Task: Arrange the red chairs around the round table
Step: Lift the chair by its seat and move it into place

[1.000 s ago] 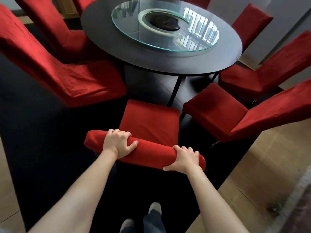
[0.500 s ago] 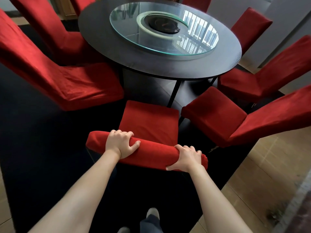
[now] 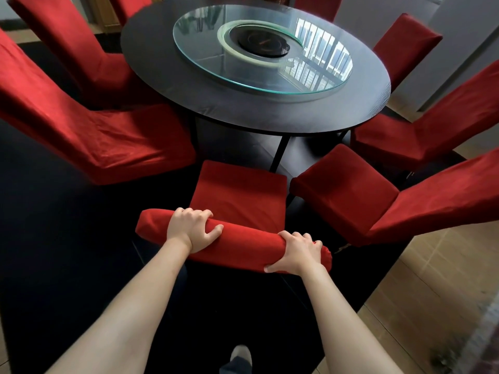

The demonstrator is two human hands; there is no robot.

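Fingers of both our hands curl over the top of a chair's back (image 3: 243, 245), left hand (image 3: 191, 229) near its left end, right hand (image 3: 298, 252) at its right end, both gripping. Beyond it we see the dark rug (image 3: 54, 238) under everything, then the round counter (image 3: 256, 103) with its glass turntable (image 3: 264, 55). Our chair's seat points at the counter's near edge, just short of it, between a chair on the left (image 3: 108, 141) and one on the right (image 3: 364, 201). Further chairs ring the counter's other sides.
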